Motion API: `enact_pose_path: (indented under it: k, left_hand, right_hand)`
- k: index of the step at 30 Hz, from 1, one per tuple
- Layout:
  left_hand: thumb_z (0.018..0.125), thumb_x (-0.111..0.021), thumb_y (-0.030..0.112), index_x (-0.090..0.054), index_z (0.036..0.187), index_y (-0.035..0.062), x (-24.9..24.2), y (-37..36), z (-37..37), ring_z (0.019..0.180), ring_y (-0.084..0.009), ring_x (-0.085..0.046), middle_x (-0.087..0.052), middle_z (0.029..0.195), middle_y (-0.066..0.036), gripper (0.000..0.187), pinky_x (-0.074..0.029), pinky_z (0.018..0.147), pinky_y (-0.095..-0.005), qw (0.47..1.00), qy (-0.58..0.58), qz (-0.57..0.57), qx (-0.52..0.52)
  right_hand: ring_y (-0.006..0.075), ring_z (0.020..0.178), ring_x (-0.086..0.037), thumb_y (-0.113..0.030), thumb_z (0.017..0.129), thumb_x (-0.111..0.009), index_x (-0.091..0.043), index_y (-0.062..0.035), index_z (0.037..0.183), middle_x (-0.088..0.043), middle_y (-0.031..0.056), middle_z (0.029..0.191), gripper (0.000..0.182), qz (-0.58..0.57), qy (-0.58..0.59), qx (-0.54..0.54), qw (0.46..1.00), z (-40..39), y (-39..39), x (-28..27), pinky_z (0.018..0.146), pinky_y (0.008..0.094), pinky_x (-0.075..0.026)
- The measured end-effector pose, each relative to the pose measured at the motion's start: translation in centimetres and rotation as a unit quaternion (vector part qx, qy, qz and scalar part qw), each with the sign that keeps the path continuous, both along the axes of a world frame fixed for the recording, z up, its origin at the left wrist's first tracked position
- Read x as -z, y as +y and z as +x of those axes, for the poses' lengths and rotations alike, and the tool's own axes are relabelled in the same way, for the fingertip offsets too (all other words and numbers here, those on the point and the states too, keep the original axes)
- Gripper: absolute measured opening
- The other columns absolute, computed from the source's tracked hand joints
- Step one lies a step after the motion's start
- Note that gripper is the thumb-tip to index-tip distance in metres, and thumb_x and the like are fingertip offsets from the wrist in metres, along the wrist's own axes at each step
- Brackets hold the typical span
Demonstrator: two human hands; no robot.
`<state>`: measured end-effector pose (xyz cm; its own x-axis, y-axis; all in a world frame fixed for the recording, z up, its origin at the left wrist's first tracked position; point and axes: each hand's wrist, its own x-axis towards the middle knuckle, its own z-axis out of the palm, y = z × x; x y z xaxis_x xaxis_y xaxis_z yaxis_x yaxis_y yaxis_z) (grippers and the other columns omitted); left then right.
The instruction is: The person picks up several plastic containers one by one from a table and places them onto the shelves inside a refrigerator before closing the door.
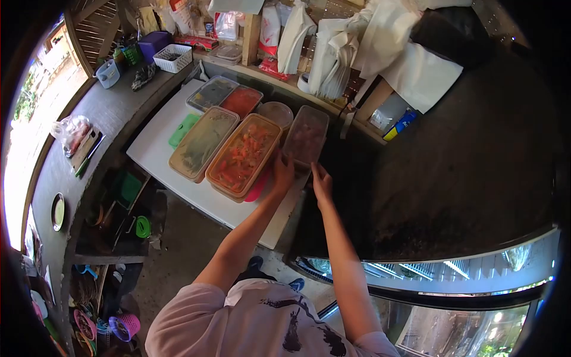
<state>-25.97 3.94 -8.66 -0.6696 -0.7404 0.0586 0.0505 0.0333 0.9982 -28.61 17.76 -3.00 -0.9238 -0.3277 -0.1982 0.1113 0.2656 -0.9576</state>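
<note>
A clear rectangular plastic food container (306, 135) with dark reddish contents stands at the right side of the white table top (160, 156). My left hand (284, 172) grips its near left corner, fingers curled against the side. At the near right corner, my right hand (322, 183) holds it too, its fingers partly hidden. Just left of my hands is a long tub of orange-red chopped food (247, 156), stacked on another tub. Beside that lies a lidded tub with pale green contents (204, 143).
Behind are a tub of red food (242, 101), a round container (275, 113) and a dark-filled tub (215, 93). A green box (183, 131) sits at left. A dark counter (452, 190) fills the right; a grey ledge (116, 107) holds a white basket (173, 58) and knife (89, 156).
</note>
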Motion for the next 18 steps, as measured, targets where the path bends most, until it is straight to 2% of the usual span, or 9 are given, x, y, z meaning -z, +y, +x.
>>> enact_pose_path:
  k: [2,4,7,8,9,10,12,16,18]
  left_hand:
    - [0.096,-0.055,0.031,-0.048,0.127,-0.0118,-1.2,-0.2,0.5,0.125,-0.0373,-0.048,-0.052,0.128,-0.029,0.053,-0.037,0.103,-0.0379,0.999,-0.023,0.012,0.021]
    - [0.095,-0.056,0.032,-0.05,0.125,-0.0114,-1.6,0.3,0.8,0.123,-0.037,-0.049,-0.053,0.127,-0.029,0.053,-0.038,0.101,-0.0376,0.998,-0.045,0.022,0.046]
    - [0.094,-0.057,0.033,-0.05,0.125,-0.0089,-1.4,1.6,-0.1,0.121,-0.0374,-0.049,-0.053,0.127,-0.027,0.053,-0.037,0.101,-0.0397,0.999,0.014,-0.02,0.032]
    - [0.094,-0.059,0.03,-0.052,0.118,-0.0068,-0.8,2.2,-0.9,0.108,-0.0326,-0.053,-0.055,0.114,-0.024,0.045,-0.04,0.093,-0.0388,0.988,0.029,-0.135,-0.073]
    - [0.093,-0.06,0.027,-0.053,0.111,-0.0048,-0.7,2.6,-1.0,0.095,-0.0278,-0.056,-0.057,0.101,-0.02,0.037,-0.043,0.084,-0.0378,0.953,0.041,-0.245,-0.176]
    - [0.093,-0.06,0.027,-0.053,0.111,-0.0048,-0.6,2.8,-0.8,0.095,-0.0278,-0.056,-0.057,0.101,-0.02,0.037,-0.043,0.084,-0.0378,0.953,0.04,-0.244,-0.177]
    - [0.092,-0.062,0.027,-0.052,0.113,-0.0023,-1.1,2.5,-0.9,0.104,-0.0291,-0.055,-0.056,0.108,-0.02,0.037,-0.043,0.09,-0.0381,0.99,0.049,-0.105,-0.075]
    - [0.091,-0.064,0.027,-0.052,0.113,-0.0013,-3.5,2.7,0.4,0.106,-0.0294,-0.054,-0.056,0.11,-0.019,0.038,-0.042,0.093,-0.0374,0.991,0.058,-0.09,-0.078]
    - [0.09,-0.066,0.028,-0.051,0.115,-0.0013,-5.3,2.9,2.2,0.105,-0.0272,-0.055,-0.057,0.113,-0.018,0.042,-0.043,0.091,-0.0377,0.995,0.074,-0.071,-0.008]
  right_hand:
    - [0.0158,0.096,-0.059,-0.044,0.093,-0.06,-0.054,-0.0005,0.127,-0.061,0.0083,0.111,0.055,0.038,0.001,-0.033,0.999,-0.9,-1.1,0.5,0.076,0.0283,-0.052]
    - [0.0173,0.093,-0.058,-0.045,0.092,-0.062,-0.052,-0.0036,0.121,-0.058,0.0081,0.108,0.051,0.01,-0.016,0.088,0.996,-1.2,-2.1,1.2,0.076,0.031,-0.052]
    - [0.0178,0.09,-0.058,-0.044,0.093,-0.06,-0.049,-0.0012,0.109,-0.057,0.0115,0.099,0.047,-0.054,0.052,0.134,0.988,-2.0,-2.4,1.5,0.071,0.0304,-0.047]
    - [0.022,0.099,-0.057,-0.043,0.093,-0.06,-0.043,-0.0028,0.115,-0.054,0.0136,0.112,0.049,-0.076,0.013,0.119,0.99,-2.3,-2.2,1.2,0.076,0.0341,-0.049]
    - [0.022,0.099,-0.057,-0.043,0.093,-0.06,-0.043,-0.0028,0.115,-0.054,0.0136,0.112,0.049,-0.074,0.012,0.118,0.99,-2.2,-2.0,0.7,0.076,0.0341,-0.049]
    - [0.024,0.1,-0.057,-0.043,0.094,-0.06,-0.042,-0.0038,0.116,-0.053,0.0139,0.114,0.049,-0.097,-0.023,0.109,0.989,-1.9,-1.9,0.3,0.079,0.0364,-0.05]
    - [0.0276,0.103,-0.057,-0.041,0.093,-0.06,-0.037,-0.0069,0.118,-0.05,0.0144,0.119,0.049,-0.144,-0.049,0.085,0.985,-1.7,-1.9,-0.4,0.081,0.0423,-0.053]
    - [0.0277,0.106,-0.058,-0.033,0.093,-0.062,-0.039,-0.005,0.117,-0.05,0.0158,0.117,0.044,-0.209,-0.068,0.101,0.97,-1.1,-0.9,-0.6,0.083,0.0421,-0.057]
    - [0.0277,0.106,-0.058,-0.029,0.092,-0.064,-0.041,-0.0035,0.116,-0.05,0.0157,0.115,0.042,-0.269,-0.07,0.108,0.954,-0.8,-0.1,-0.1,0.088,0.0462,-0.055]
